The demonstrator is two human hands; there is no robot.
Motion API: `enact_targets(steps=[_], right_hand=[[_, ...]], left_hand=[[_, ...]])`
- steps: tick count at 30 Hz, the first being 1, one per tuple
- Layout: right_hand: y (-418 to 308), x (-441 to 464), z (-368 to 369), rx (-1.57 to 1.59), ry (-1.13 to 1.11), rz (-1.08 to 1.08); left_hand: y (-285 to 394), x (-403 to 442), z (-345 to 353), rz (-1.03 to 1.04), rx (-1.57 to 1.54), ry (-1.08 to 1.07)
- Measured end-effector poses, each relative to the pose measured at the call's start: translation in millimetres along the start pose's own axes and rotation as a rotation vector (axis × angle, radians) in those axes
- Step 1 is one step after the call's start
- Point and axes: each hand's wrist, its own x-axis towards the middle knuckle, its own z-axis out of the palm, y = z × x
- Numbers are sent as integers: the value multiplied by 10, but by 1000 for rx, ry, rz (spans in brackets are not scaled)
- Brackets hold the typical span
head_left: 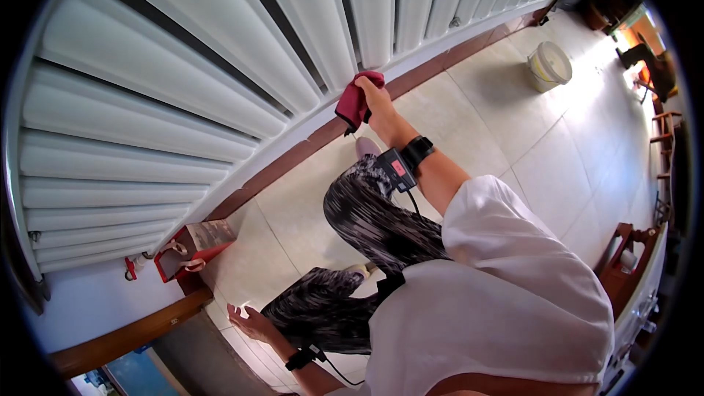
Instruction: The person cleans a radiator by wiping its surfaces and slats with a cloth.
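Note:
My right hand is closed on a dark red cloth, which is held against the lower edge of a white radiator. A corner of the cloth hangs down below the fingers. Low in the view, my left hand is beside my knee, its fingers loosely bent and apart, with nothing seen in it. Both wrists wear black straps, and a small dark box with a cable sits on the right one.
A red bag stands on the tiled floor by the radiator's near end. Farther off is a white bucket. A wooden door frame lies at lower left, and wooden furniture stands along the right.

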Motion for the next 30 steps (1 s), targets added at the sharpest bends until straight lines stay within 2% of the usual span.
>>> enact_targets(steps=[2,10,12,15,20,23,28,30], right_hand=[[-79,30,-23,35,-82,17],[-7,113,-13,-12,-24,45],[-19,121,-38,-20,-80,71],[21,131,-26,-5,-37,-33],[-92,164,-84,-140,-139,78],[-94,119,-28,-208,-31,-31],[-249,32,79,-152,-74,63],[-159,137,98,-193,25,43]], left_hand=[[8,12,13,1,-14,-9],[-6,6,21,-28,-1,-14],[-39,11,4,-21,-6,-9],[11,-13,-13,-53,-40,-37],[-96,-18,11,-82,-26,-22],[-77,-5,8,-77,-31,-28],[12,-13,-16,-109,-25,-32],[-14,-6,-25,-79,-14,-13]])
